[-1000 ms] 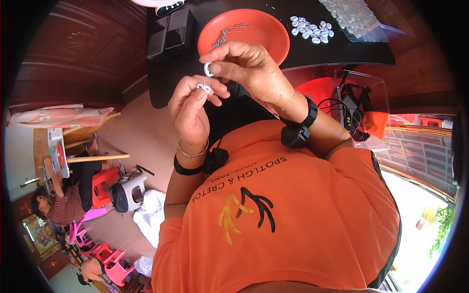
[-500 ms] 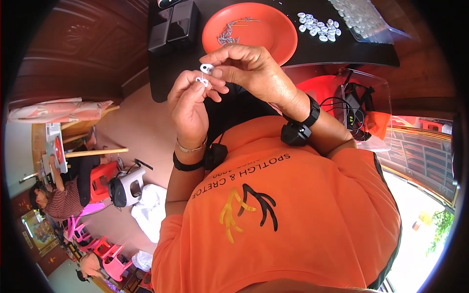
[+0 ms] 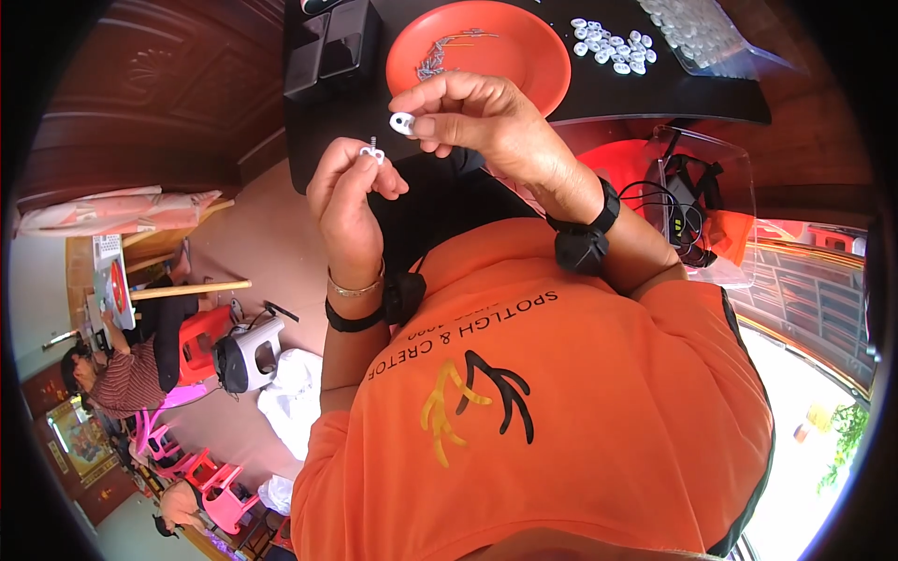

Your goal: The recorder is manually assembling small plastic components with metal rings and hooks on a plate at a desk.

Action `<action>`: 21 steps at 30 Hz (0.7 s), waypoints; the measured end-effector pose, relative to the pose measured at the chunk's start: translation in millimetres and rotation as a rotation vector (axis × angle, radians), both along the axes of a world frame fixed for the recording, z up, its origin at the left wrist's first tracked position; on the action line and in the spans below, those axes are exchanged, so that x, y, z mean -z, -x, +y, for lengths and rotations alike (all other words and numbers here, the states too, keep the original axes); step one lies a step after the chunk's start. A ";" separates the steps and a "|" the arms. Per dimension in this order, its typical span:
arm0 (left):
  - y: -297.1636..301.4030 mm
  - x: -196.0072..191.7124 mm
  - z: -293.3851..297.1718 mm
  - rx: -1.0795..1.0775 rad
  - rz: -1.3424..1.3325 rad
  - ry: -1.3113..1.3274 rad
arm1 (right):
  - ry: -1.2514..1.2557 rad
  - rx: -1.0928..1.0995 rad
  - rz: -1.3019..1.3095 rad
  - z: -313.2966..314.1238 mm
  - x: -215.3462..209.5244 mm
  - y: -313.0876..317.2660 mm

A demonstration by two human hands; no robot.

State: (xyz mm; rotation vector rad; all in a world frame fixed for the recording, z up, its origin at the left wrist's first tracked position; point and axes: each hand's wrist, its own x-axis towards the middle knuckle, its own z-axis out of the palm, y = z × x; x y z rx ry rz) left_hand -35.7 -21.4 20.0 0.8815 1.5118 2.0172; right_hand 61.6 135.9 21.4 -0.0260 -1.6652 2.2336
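Note:
My left hand (image 3: 348,210) is closed, pinching a small white plastic piece (image 3: 371,157) between thumb and forefinger. A thin metal screw (image 3: 373,143) sticks upward from that piece. To its upper right, my right hand (image 3: 491,117) grips a white oval plastic part (image 3: 402,123) with a dark hole in its face. The two pieces are a short distance apart in the air, in front of the table's near edge. Beyond my right hand, an orange-red plate (image 3: 543,70) holds a heap of small metal screws (image 3: 432,65), partly hidden by the fingers.
Several white oval parts (image 3: 613,45) lie on the black table (image 3: 687,98), beside a clear tray (image 3: 725,58) of translucent pieces. Black containers (image 3: 332,47) stand at the left. A clear bin (image 3: 739,187) with cables is at the right. Further left, a person (image 3: 131,379) sits.
My hands have drawn apart: the left moved slightly left, the right slightly up. The white pieces, close together before, now have a wider gap, and the screw shows more plainly.

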 end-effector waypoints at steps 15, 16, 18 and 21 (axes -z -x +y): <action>-8.5 -0.9 1.8 -0.027 0.043 0.149 | -0.019 0.016 -0.043 -5.6 -1.7 -0.2; -8.8 -0.5 1.6 -0.027 0.043 0.150 | -0.019 0.015 -0.043 -6.3 -1.5 -0.2; -9.2 0.2 1.4 -0.026 0.055 0.157 | -0.069 0.053 -0.021 -8.1 -1.4 -0.1; -9.5 0.4 0.7 -0.025 0.074 0.161 | -0.102 0.079 -0.008 -10.1 -1.7 0.0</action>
